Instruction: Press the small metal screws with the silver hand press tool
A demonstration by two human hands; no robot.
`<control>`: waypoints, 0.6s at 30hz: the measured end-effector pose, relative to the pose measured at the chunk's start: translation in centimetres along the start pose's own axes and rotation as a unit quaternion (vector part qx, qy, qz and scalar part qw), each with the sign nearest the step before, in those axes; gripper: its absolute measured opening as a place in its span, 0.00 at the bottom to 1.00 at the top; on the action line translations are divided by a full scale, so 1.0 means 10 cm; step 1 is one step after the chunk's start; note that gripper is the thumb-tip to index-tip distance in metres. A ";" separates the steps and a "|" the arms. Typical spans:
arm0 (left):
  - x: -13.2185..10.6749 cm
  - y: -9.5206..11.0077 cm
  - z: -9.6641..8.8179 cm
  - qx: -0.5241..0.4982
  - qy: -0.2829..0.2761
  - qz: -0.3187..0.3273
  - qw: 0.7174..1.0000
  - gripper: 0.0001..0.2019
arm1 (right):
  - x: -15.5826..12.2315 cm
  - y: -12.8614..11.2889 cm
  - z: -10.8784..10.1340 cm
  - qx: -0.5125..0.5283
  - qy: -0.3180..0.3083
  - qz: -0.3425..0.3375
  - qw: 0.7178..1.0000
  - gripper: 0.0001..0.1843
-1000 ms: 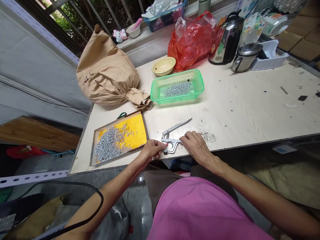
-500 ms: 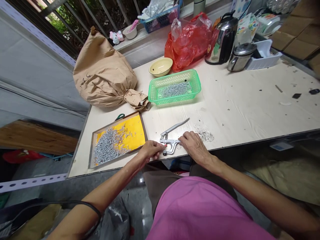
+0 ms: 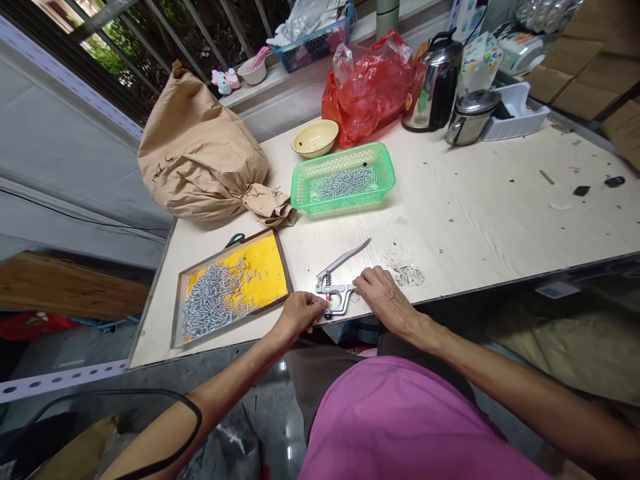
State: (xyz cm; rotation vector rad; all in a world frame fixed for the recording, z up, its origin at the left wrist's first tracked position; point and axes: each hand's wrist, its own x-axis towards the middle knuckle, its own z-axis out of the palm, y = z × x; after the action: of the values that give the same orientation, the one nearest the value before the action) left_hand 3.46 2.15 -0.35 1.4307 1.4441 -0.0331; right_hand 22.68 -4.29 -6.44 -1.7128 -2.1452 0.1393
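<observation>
A metal hand press tool with a long lever lies near the table's front edge. My left hand is curled at the tool's jaw, fingertips pinched on something I cannot make out. My right hand rests on the tool's base at its right side, fingers closed over it. A yellow-lined tray with a heap of small silver metal pieces sits just left of my left hand. A green plastic basket with more silver pieces stands farther back.
A big brown paper sack lies at the back left. A cream bowl, red plastic bag, steel kettle and lidded steel pot line the back. Clear scraps lie right of my right hand.
The view has shifted a little; things sit slightly lower and to the left. Both hands stay at the press tool, the left hand drawn a bit closer to the table edge.
</observation>
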 end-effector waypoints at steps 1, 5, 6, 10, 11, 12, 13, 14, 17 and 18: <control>0.00 0.00 0.00 0.029 0.003 0.012 1.000 0.18 | 0.00 0.00 0.00 -0.002 -0.002 -0.002 1.000 0.07; 0.02 0.04 -0.03 0.065 -0.024 0.022 0.997 0.19 | 0.01 -0.01 -0.02 -0.011 -0.011 0.000 1.000 0.08; 0.02 0.04 -0.04 0.045 -0.034 0.012 0.998 0.19 | 0.01 -0.02 -0.02 -0.012 -0.012 0.001 1.000 0.08; 0.01 0.04 -0.03 -0.028 -0.047 -0.024 0.998 0.18 | 0.02 -0.02 -0.03 -0.014 -0.017 0.000 1.000 0.08; 0.00 0.04 -0.02 -0.034 -0.044 -0.025 0.998 0.18 | 0.01 -0.02 -0.03 -0.013 -0.018 -0.001 1.000 0.08; -0.01 0.03 -0.01 -0.037 -0.040 -0.024 0.998 0.18 | 0.01 -0.03 -0.03 -0.012 -0.018 -0.001 1.000 0.08; -0.02 0.03 0.00 -0.040 -0.034 -0.023 0.998 0.17 | 0.01 -0.03 -0.04 -0.011 -0.019 0.000 1.000 0.08; -0.03 0.03 0.01 -0.041 -0.029 -0.024 0.998 0.17 | 0.01 -0.03 -0.05 -0.011 -0.020 0.001 1.000 0.08; -0.04 0.01 0.03 -0.034 -0.025 -0.032 0.999 0.17 | 0.04 0.00 -0.12 0.001 -0.033 -0.010 0.999 0.06; -0.04 0.01 0.04 -0.030 -0.027 -0.035 0.999 0.17 | 0.07 0.03 -0.16 0.013 -0.043 -0.020 0.999 0.07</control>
State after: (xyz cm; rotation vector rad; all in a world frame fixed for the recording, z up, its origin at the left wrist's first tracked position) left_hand 3.64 1.68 -0.22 1.3207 1.4383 -0.0704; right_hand 23.38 -3.81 -4.93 -1.6773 -2.2274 0.2334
